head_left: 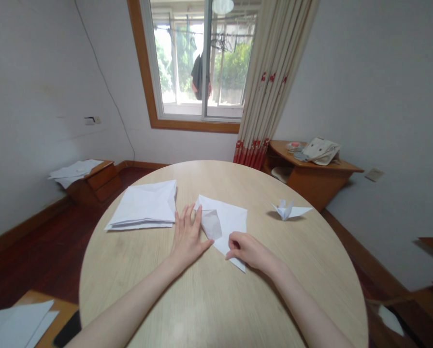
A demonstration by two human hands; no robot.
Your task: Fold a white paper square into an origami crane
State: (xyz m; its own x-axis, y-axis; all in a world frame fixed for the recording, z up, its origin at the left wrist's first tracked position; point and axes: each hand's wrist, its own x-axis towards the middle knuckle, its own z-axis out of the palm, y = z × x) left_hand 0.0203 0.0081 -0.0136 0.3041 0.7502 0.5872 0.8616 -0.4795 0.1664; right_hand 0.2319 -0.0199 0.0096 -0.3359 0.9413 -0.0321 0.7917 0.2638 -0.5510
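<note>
A white sheet of paper lies in the middle of the round table, partly folded, with a greyish shaded panel at its left side. My left hand rests on the sheet's left edge, fingers spread and thumb stretched toward the lower edge. Curled fingers of my right hand close on the lower right part of the same paper, whose pointed corner sticks out below them. The right fingertips are partly hidden. To the right stands a folded paper crane, apart from both hands.
A stack of white paper sits left of my left hand on the wooden table. Behind at right, a corner desk holds a cloth bag. More sheets lie on a low surface at lower left.
</note>
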